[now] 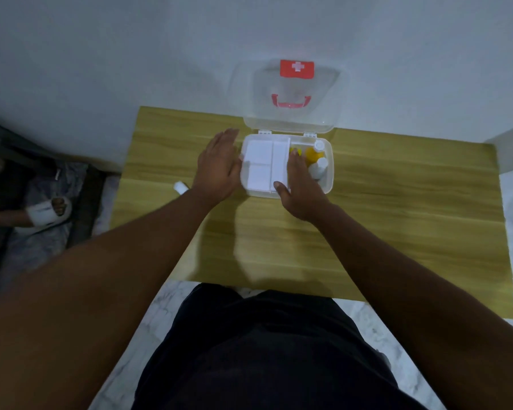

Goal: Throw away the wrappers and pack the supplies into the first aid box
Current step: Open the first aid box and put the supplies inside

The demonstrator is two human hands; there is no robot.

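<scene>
The clear first aid box (328, 184) stands open at the back of the wooden table, its lid (290, 113) with a red cross label and red handle leaning on the wall. A white divided tray (264, 162) sits in the box's left half. Beside it, in the right half, are yellow items (295, 150), an orange bottle (314, 153) and a white bottle (319, 168). My left hand (219, 164) lies flat against the box's left side, thumb at the tray's edge. My right hand (301, 184) grips the tray's right edge, thumb on its front corner.
A small white object (180, 187) lies on the table (397, 217) left of my left forearm. On the floor at left, another person's foot in a white slipper (49, 213) rests on a dark mat. White walls close the table's back and right side.
</scene>
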